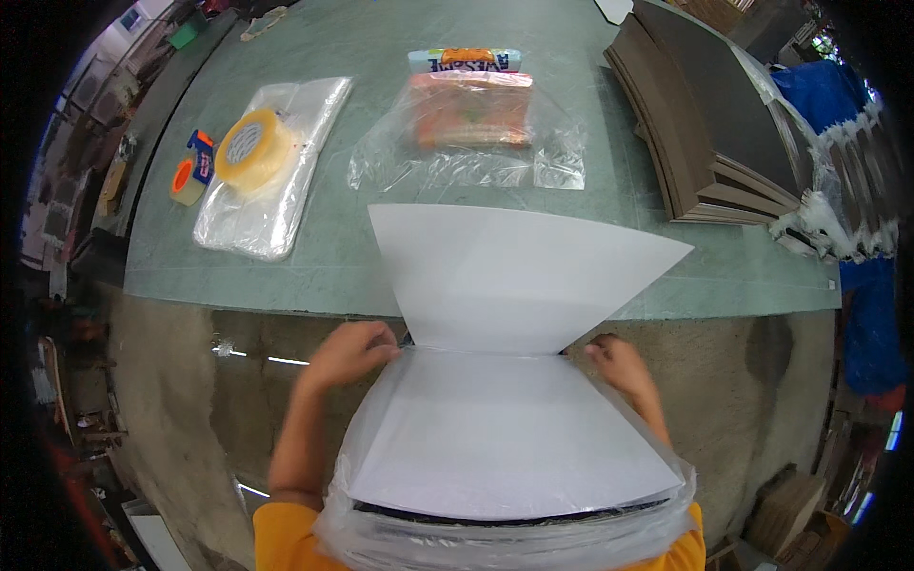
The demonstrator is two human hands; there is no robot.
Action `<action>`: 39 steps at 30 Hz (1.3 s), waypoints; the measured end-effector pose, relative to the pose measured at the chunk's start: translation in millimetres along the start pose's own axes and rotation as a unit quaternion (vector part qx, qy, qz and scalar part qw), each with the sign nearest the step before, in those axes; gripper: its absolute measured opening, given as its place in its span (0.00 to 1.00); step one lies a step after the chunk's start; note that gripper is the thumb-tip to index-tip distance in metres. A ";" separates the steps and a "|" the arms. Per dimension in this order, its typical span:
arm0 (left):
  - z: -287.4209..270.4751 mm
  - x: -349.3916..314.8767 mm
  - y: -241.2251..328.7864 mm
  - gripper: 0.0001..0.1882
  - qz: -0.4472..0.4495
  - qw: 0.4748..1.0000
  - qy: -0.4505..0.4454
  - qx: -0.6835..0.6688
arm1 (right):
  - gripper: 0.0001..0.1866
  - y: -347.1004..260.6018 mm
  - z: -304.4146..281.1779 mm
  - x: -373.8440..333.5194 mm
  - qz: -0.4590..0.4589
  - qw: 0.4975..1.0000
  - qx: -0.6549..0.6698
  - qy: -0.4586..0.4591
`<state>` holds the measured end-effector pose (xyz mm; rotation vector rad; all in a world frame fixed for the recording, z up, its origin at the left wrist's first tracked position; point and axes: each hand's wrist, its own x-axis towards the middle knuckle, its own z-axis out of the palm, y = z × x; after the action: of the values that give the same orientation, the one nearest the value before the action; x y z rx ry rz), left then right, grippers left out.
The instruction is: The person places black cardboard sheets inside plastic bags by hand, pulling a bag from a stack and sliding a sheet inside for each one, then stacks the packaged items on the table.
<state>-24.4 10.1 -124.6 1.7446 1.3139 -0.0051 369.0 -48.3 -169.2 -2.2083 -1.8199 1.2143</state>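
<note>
A large white panel, apparently folded or hinged across the middle, stands in front of me. Its far half rises over the table's near edge. The near half sits inside a clear plastic bag bunched toward my body, with a dark edge showing at the panel's near end. At the left end of the crease, my left hand has its fingers closed on the bag's edge. My right hand is curled at the opposite end, fingers closed on the bag there; its fingertips are partly hidden.
On the green table lie flat clear bags under a tape roll, beside a tape dispenser. An orange packet under clear film is farther back. Dark boards are stacked at right.
</note>
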 end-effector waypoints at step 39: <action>-74.0 -36.5 207.0 0.24 0.421 0.741 0.513 0.099 | 0.06 -194.2 -180.4 -28.3 -0.553 0.757 -0.106 0.332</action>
<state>80.9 30.0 70.8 2.5081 1.0482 1.5832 313.3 67.1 64.5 -0.8959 -2.2613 -0.0293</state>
